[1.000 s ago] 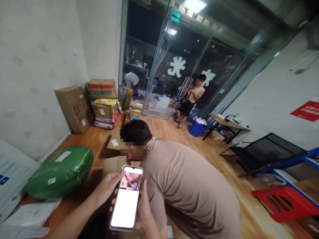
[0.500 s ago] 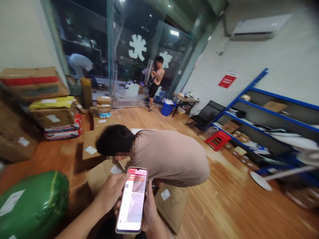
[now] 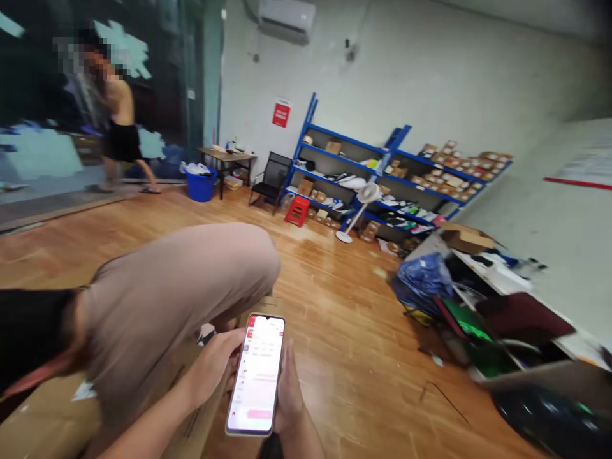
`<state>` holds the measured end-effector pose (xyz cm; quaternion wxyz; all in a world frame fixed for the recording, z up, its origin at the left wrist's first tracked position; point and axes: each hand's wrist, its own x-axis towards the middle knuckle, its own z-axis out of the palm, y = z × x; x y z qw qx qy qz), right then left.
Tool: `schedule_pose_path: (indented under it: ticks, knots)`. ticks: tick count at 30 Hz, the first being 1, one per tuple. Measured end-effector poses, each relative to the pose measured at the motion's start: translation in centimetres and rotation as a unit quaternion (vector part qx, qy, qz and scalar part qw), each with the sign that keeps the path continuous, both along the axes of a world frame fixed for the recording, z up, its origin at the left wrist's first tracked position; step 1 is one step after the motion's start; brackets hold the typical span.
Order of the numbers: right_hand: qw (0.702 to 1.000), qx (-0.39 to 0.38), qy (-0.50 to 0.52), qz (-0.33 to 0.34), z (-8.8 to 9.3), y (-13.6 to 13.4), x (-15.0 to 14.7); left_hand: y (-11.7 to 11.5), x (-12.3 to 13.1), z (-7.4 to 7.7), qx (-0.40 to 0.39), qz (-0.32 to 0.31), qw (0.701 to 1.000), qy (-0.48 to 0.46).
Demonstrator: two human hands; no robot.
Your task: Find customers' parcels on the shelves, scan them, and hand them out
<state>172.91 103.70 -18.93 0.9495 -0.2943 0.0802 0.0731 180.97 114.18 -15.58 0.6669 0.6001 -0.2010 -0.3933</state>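
A phone (image 3: 257, 376) with a lit, mostly white screen is held upright at the bottom middle. My left hand (image 3: 217, 366) grips its left side, the thumb near the top left edge. Along the right side my right hand (image 3: 289, 395) is wrapped against the phone. The text on the screen is too small to read. Close in front, a person in a light brown shirt (image 3: 191, 274) bends over cardboard boxes (image 3: 52, 414) at the lower left.
Another person (image 3: 122, 108) is near the glass front at left. Beyond are a blue bin (image 3: 199, 185), a table (image 3: 224, 155), a black chair (image 3: 273, 178), a red stool (image 3: 297, 211), blue shelves (image 3: 344, 141) and a fan (image 3: 367, 194). A cluttered desk (image 3: 564, 341) stands right.
The view has swung right, showing more shelves and the desk; the green sack has left view. The person by the glass now strides. The phone stays in both hands, its screen content changed.
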Motion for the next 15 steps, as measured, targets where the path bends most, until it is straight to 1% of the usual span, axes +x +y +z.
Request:
schedule_pose_path:
  ticks: [3, 7, 9, 12, 15]
  knots:
    - [0.998, 0.017, -0.015, -0.052, 0.2, -6.7, -2.3, -7.3, -1.3, -0.2, 0.0, -0.036, 0.998, -0.046]
    - [0.995, 0.02, -0.017, -0.099, 0.3, -16.2, -5.7, -17.9, -3.2, -1.0, 0.003, -0.131, 0.99, -0.043]
    - [0.993, 0.014, -0.017, -0.116, 0.3, -20.6, -7.2, -22.6, -4.2, -1.2, -0.004, -0.158, 0.986, -0.056]
    - [0.989, 0.007, -0.022, -0.146, 0.2, -25.9, -9.0, -28.5, -5.6, -1.1, 0.0, -0.179, 0.981, -0.071]
    - [0.986, 0.004, -0.022, -0.168, 0.0, -29.4, -10.3, -32.7, -6.7, -0.5, 0.013, -0.206, 0.977, -0.051]
